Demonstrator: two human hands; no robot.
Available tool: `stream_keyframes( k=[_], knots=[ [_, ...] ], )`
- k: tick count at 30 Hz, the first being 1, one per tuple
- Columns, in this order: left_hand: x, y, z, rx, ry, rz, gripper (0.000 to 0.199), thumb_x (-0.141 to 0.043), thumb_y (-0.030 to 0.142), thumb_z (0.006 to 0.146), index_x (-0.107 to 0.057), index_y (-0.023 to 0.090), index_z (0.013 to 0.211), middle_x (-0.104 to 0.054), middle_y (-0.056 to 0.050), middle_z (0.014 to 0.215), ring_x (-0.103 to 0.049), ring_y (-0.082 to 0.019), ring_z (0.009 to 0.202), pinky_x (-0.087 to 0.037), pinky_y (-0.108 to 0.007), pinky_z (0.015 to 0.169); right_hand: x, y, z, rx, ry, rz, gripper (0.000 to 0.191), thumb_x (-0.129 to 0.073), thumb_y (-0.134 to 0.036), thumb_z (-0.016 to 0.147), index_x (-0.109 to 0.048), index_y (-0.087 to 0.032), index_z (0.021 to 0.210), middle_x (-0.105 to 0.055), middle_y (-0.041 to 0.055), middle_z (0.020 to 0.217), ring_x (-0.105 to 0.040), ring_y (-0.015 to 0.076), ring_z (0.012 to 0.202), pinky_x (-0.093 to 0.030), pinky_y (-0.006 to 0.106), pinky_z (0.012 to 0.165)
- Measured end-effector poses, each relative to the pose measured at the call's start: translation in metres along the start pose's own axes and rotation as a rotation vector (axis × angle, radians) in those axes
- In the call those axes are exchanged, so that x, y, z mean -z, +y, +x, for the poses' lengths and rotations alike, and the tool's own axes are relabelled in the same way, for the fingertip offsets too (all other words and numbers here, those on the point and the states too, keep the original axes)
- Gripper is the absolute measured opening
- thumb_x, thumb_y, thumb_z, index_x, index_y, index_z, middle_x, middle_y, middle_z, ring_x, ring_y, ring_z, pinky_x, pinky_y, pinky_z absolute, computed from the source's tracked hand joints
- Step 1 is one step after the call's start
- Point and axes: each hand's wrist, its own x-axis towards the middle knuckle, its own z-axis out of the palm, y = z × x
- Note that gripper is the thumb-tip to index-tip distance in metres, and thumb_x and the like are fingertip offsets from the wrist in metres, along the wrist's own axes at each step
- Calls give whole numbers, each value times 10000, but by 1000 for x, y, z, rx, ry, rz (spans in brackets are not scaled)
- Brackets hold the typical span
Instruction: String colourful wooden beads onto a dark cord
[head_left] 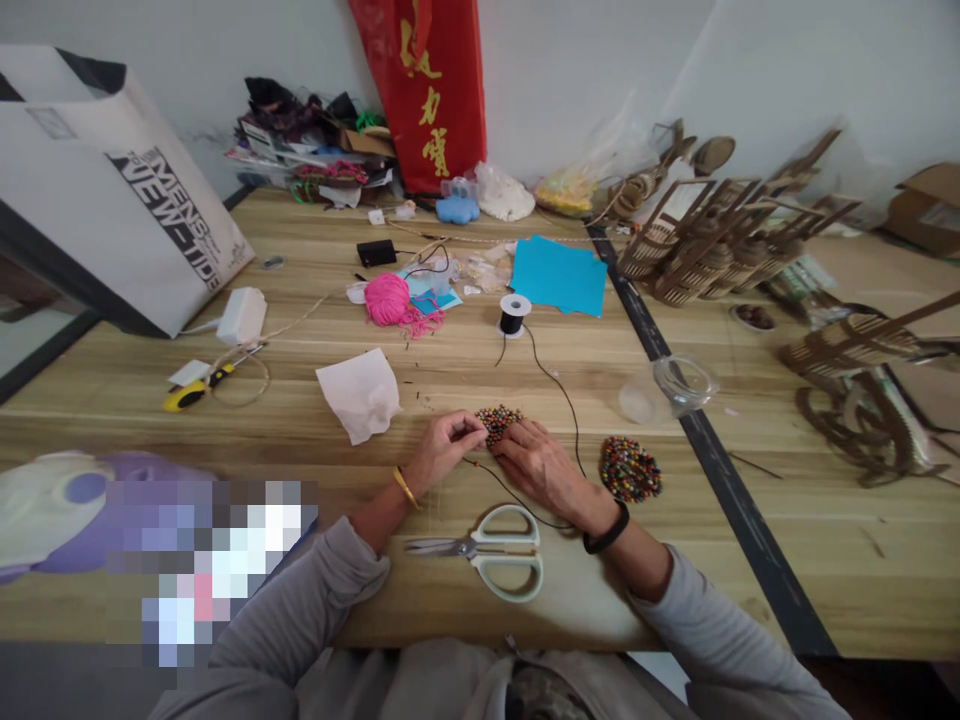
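My left hand (448, 441) is closed in a pinch, and the thin black cord (517, 494) runs up to its fingertips. A few small beads (474, 463) sit on that cord near the fingers. A heap of small multicoloured beads (498, 420) lies between my hands. My right hand (541, 465) rests at the heap's near right side with fingers bent together; whatever they grip is hidden. The cord passes under my right wrist and up to a white spool (514, 316) wound with black. Scissors (480, 550) with pale handles lie in front of me, blades pointing left.
A coil of strung beads (631, 469) is right of my right hand. White paper (361, 394), pink yarn (388, 299), blue sheets (559, 276) and a yellow cutter (196, 388) lie farther off. A clear container (684, 384) stands right, near wooden baskets (712, 245).
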Motion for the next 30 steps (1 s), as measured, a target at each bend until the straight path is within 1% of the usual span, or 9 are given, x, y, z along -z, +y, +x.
stream_keyframes(
  k=[5,10,13,15,17,19,22,25,30],
  knots=[
    [0,-1,0,-4,7,22,202,-659,316,723,-604,122,714,-605,-11,657,-525,-110,631,-409,-218,607,-1,1,0,6,25,27,157,-453,-192,927,-601,-198,873,-551,61,817,-495,199,820,-401,395,880],
    [0,0,-1,-13,3,21,190,-658,300,730,-606,117,729,-609,-15,674,-531,-111,649,-412,-220,622,-4,9,0,-19,73,76,110,-487,-200,909,-594,-197,883,-602,61,821,-533,195,814,-413,388,865],
    [-1,0,-2,-14,-7,15,194,-659,307,733,-609,119,737,-607,-13,676,-528,-109,647,-419,-223,630,-6,11,0,-69,164,202,87,-509,-195,893,-597,-200,895,-633,51,822,-567,181,793,-443,362,828],
    [-1,-1,-2,-19,-13,16,202,-660,317,733,-613,121,737,-610,-14,679,-527,-111,647,-420,-225,631,-6,11,0,-135,219,321,83,-525,-206,882,-607,-198,890,-646,44,818,-586,169,773,-466,332,780],
    [0,-1,-1,-28,-26,23,207,-663,321,730,-616,119,732,-613,-18,681,-530,-113,651,-419,-225,632,-7,10,0,-212,245,437,89,-540,-222,870,-621,-191,889,-656,40,816,-599,160,758,-481,300,723],
    [0,-1,-1,-39,-41,34,203,-663,315,728,-617,117,726,-614,-21,682,-532,-115,658,-418,-223,634,-9,9,0,-281,255,540,97,-560,-240,854,-631,-184,890,-665,39,823,-609,155,752,-488,278,684],
    [0,-1,-1,-43,-54,48,184,-654,298,735,-618,118,723,-615,-20,679,-531,-114,656,-418,-221,626,-12,8,0,-342,265,666,104,-589,-263,835,-633,-182,884,-669,35,821,-612,150,739,-497,269,670],
    [0,-1,-1,-42,-51,65,169,-647,285,740,-620,119,725,-618,-19,679,-531,-112,651,-420,-220,624,-13,8,0,-360,263,736,105,-595,-266,834,-632,-180,881,-664,32,817,-607,143,733,-496,264,672],
    [0,0,-1,-38,-56,86,163,-641,277,742,-619,117,724,-619,-19,679,-534,-113,644,-421,-222,621,-14,7,1,-359,241,760,105,-596,-264,832,-627,-178,885,-653,31,820,-597,142,741,-489,265,677]
  ],
)
